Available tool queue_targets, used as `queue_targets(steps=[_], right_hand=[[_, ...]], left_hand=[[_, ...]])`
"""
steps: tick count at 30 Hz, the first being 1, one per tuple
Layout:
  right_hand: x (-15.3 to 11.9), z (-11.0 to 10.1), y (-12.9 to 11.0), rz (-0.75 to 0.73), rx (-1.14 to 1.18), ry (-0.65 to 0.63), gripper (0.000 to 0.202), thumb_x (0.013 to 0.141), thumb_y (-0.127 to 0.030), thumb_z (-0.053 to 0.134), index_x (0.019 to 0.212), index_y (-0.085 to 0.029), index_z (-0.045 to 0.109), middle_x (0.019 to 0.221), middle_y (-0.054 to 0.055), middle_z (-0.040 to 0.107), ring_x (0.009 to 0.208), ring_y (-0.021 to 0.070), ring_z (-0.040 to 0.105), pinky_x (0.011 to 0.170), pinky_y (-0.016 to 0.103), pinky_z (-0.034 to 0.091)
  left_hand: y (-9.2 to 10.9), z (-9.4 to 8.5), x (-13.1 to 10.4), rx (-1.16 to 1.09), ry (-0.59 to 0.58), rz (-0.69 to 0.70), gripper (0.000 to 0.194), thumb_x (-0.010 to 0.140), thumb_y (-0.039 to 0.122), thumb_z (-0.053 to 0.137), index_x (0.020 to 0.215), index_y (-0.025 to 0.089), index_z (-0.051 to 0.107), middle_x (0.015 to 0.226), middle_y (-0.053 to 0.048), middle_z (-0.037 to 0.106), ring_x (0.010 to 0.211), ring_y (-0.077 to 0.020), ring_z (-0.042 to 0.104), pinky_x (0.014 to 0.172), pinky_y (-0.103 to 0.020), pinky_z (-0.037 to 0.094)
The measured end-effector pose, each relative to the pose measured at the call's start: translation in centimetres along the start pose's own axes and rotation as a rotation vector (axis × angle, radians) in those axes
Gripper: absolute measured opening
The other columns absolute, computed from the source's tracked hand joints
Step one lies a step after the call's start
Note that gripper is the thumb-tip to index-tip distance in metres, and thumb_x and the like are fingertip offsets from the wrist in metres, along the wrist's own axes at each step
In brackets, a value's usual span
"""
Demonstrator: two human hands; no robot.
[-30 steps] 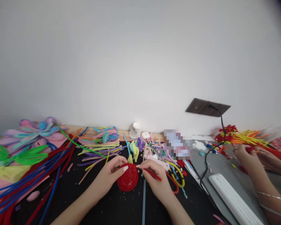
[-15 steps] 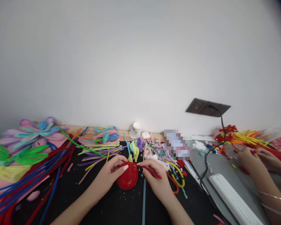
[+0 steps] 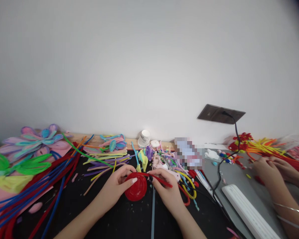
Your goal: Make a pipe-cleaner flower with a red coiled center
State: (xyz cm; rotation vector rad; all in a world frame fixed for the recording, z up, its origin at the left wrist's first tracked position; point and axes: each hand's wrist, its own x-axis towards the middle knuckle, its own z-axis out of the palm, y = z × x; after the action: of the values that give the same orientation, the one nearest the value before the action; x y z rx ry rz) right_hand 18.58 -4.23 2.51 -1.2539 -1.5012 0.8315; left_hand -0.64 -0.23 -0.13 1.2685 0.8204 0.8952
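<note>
Left hand (image 3: 116,183) pinches a red coil (image 3: 137,191); right hand (image 3: 166,191) pinches the red strip (image 3: 164,182) at its edge.

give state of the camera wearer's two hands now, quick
Left hand: closed, pinching the red coil by its edge.
Right hand: closed, holding the red strip leading from it.

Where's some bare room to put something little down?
Black tabletop shows between the blue and red stems and left forearm, and below the red coil, beside the grey-blue strip, though speckled. Grey table shows between the white power strip and the other person's forearm. It's crowded around the white cup.
</note>
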Motion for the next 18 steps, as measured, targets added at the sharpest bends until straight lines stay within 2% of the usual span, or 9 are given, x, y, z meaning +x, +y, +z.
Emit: queue_targets(steps=[18], right_hand=[[-0.12,0.29,0.67,0.048,-0.001,-0.049,0.018,0.077,-0.011,0.054,0.085,-0.019,0.068,0.083,0.004,0.07,0.078,0.0175,0.064,0.068,0.026,0.049]], left_hand=[[-0.45,-0.22,0.13,0.014,0.044,0.019,0.017,0.077,0.029,0.064,0.089,0.019,0.057,0.083,-0.002,0.065,0.075,-0.0162,0.059,0.067,-0.026,0.043]])
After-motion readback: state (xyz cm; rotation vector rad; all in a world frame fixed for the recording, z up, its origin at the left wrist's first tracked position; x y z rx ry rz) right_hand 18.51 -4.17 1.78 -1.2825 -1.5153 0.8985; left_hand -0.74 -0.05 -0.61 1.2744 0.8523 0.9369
